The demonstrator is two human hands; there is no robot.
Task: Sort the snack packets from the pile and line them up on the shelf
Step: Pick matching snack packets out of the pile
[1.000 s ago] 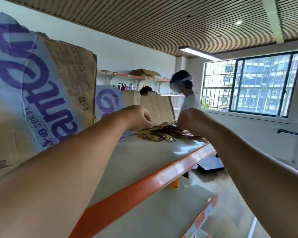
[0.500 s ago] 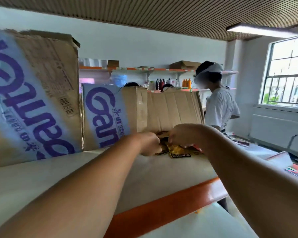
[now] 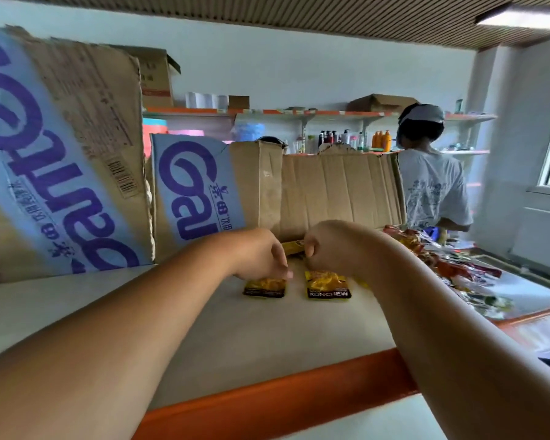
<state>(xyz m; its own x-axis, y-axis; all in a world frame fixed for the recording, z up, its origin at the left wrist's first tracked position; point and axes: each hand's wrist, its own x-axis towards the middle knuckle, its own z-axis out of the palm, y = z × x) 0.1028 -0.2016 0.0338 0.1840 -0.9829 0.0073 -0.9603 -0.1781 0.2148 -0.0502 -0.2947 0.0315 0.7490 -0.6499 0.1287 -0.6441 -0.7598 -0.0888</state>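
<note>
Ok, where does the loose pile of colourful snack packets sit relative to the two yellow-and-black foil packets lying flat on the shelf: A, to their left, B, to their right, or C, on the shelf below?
B: the pile of colourful snack packets lies on the same white shelf, further right than the rightmost yellow-and-black foil packet.

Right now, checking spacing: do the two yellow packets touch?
No, bare shelf shows between the left yellow packet and the right yellow packet.
</note>
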